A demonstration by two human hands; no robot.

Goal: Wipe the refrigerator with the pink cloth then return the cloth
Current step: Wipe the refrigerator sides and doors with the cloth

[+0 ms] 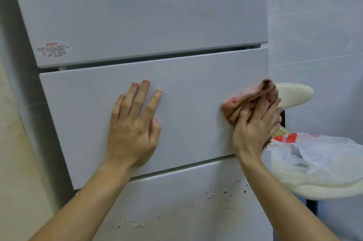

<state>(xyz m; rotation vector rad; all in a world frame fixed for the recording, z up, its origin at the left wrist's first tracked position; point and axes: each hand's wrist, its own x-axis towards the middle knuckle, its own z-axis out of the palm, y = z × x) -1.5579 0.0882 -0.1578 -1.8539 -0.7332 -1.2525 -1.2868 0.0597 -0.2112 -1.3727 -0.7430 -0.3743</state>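
Observation:
The white refrigerator (pixel 137 14) fills the view, with an upper door, a middle drawer front and a lower door. My left hand (pixel 133 122) lies flat with straight fingers on the middle drawer front. My right hand (pixel 253 128) presses a crumpled, stained pink cloth (pixel 249 99) against the right end of that same drawer front, fingers spread over the cloth. Dark specks (pixel 222 193) dot the lower door.
A cream chair (pixel 294 93) stands right of the refrigerator, with a white plastic bag (pixel 314 154) on its seat. A sticker (pixel 54 50) sits on the upper door's lower left corner. Tiled wall lies behind on both sides.

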